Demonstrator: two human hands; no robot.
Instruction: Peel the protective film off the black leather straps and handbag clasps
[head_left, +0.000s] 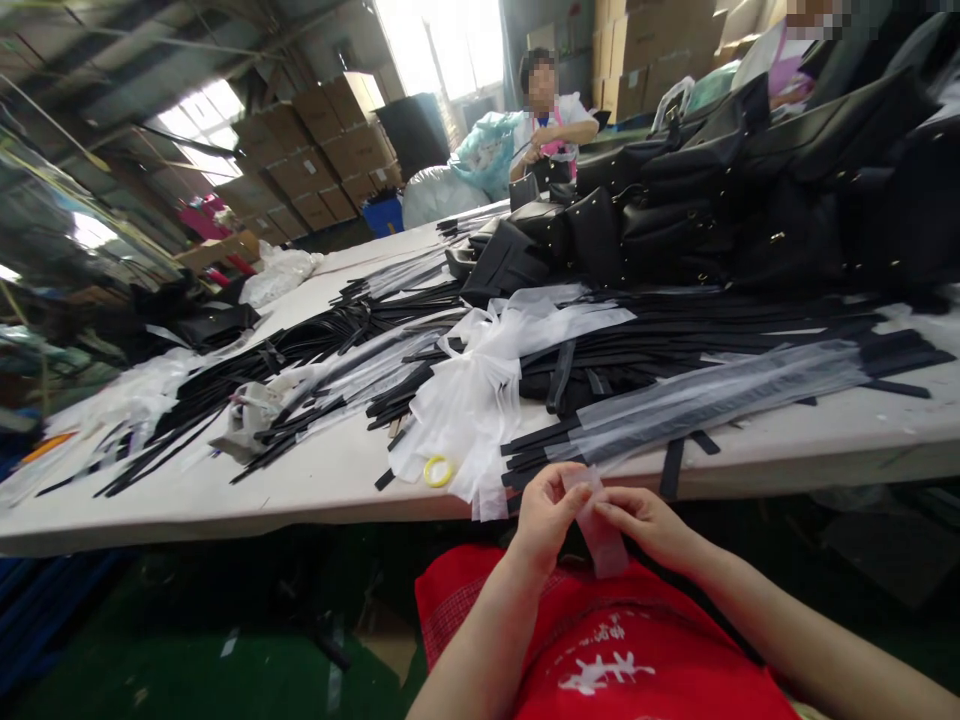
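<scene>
My left hand pinches a strip of thin white translucent wrapping sheet between thumb and fingers. From the other side, the fingertips of my right hand are closed on the edge of the same sheet. Its lower end hangs over my red apron. Just beyond my hands, black straps lie on the table, partly covered by translucent wrap. A fanned pile of white sheets lies to the left of them, with a yellow tape roll at its front edge.
Black handbags are heaped at the right back of the white table. Bundles of black straps spread leftward. A crumpled grey cloth-like piece lies among them. Across the table sits a co-worker; cardboard boxes stand behind.
</scene>
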